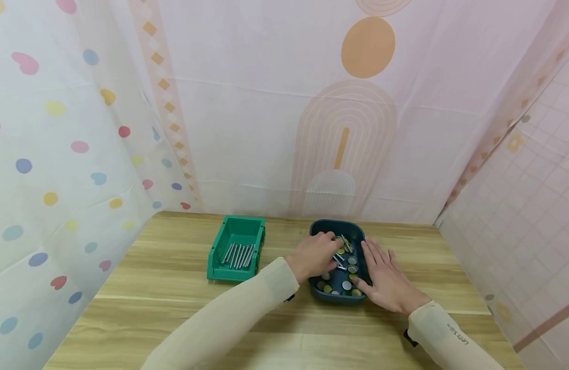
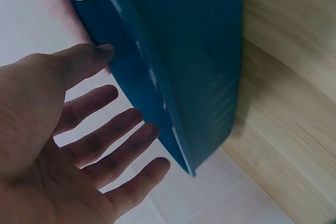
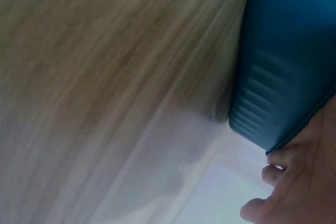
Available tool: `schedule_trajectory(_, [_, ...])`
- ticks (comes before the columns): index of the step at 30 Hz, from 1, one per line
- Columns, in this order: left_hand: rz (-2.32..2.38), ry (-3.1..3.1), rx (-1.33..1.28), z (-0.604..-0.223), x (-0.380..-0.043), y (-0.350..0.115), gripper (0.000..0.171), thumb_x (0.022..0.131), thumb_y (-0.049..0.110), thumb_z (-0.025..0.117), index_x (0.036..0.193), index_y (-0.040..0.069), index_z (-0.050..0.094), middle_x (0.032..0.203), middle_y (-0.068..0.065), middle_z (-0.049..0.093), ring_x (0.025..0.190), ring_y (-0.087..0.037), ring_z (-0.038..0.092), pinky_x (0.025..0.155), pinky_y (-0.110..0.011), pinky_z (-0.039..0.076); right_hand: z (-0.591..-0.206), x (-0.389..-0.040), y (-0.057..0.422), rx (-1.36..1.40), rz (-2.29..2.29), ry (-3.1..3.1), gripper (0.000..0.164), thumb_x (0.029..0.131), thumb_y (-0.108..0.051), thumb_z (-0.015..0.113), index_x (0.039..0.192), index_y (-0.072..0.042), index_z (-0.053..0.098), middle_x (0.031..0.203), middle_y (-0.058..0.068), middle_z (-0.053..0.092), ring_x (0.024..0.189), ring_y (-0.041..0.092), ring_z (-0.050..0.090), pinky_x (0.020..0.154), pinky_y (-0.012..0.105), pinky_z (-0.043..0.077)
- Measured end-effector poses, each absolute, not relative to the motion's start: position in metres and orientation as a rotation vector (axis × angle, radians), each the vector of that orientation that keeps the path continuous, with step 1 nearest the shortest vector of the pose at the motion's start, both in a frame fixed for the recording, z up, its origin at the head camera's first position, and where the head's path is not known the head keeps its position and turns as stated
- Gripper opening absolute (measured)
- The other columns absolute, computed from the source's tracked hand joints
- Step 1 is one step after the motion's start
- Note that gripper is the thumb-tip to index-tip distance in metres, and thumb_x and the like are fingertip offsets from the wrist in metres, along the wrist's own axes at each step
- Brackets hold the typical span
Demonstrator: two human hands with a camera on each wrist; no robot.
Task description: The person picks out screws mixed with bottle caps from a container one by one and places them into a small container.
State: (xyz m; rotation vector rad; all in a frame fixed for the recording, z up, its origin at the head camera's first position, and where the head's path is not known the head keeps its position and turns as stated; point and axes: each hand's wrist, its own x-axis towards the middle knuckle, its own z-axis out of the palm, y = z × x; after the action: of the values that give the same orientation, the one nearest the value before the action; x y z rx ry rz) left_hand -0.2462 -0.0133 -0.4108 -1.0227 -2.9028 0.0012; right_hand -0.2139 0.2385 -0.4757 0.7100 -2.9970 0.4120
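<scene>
A dark blue plastic bin [image 1: 337, 298] holds round metal caps [image 1: 352, 261] in silver and gold. Among them lie several silver screws or nails [image 1: 340, 264] and some thin gold-coloured pieces [image 1: 346, 242]. My left hand [image 1: 316, 253] reaches over the bin's left side, fingertips above the contents. The left wrist view shows its fingers loosely bent and spread, with no object visible between them. On the bin's right rim rests my right hand [image 1: 385, 280], fingers extended along the edge and thumb over the inside.
Left of the dark bin stands a green open-front bin [image 1: 245, 224] with several long silver screws or nails [image 1: 239, 255] lying side by side. Both bins are on a wood-grain table [image 1: 173, 308]. Patterned curtains [image 1: 247, 128] hang behind the table and at both sides.
</scene>
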Motion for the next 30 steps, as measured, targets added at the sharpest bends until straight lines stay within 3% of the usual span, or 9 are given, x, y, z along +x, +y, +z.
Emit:
schedule_trajectory(6, [0.005, -2.968, -1.034, -0.408, -0.248, 0.0, 0.042, 0.11, 0.035, 0.085, 0.148, 0.018, 0.079, 0.14, -0.004, 0.082, 0.121, -0.016, 0.081, 0.101, -0.032, 0.07, -0.475, -0.214, 0.239, 0.717, 0.425, -3.003, 0.096, 0.117, -0.047, 0.066, 0.183, 0.005, 0.019, 0.195, 0.028, 0.015, 0.18, 0.054, 0.018, 0.139, 0.085, 0.014])
schedule_trajectory(13, [0.074, -3.034, -1.054, -0.409, -0.25, 0.02, 0.024, 0.11, 0.028, 0.085, 0.132, 0.018, 0.085, 0.121, 0.001, 0.086, 0.108, -0.013, 0.081, 0.093, -0.032, 0.071, -0.474, -0.213, 0.239, 0.723, 0.42, -3.003, 0.096, 0.117, -0.046, 0.065, 0.183, 0.005, 0.018, 0.194, 0.028, 0.015, 0.18, 0.054, 0.018, 0.139, 0.085, 0.014])
schedule_trajectory(24, [0.278, -3.117, -1.027, -0.413, -0.252, 0.048, 0.027, 0.112, 0.022, 0.082, 0.138, 0.024, 0.085, 0.133, 0.001, 0.086, 0.116, -0.013, 0.083, 0.099, -0.033, 0.071, -0.475, -0.213, 0.241, 0.746, 0.418, -2.994, 0.095, 0.118, -0.044, 0.064, 0.183, 0.005, 0.018, 0.194, 0.028, 0.015, 0.18, 0.054, 0.02, 0.139, 0.085, 0.016])
schedule_trajectory(30, [0.337, -3.08, -0.994, -0.482, -0.297, 0.072, 0.023, 0.112, 0.027, 0.081, 0.134, 0.033, 0.087, 0.129, 0.005, 0.087, 0.111, -0.015, 0.085, 0.093, -0.042, 0.074, -0.474, -0.214, 0.241, 0.737, 0.429, -2.999, 0.095, 0.117, -0.045, 0.064, 0.183, 0.005, 0.019, 0.194, 0.028, 0.016, 0.18, 0.053, 0.02, 0.139, 0.085, 0.016])
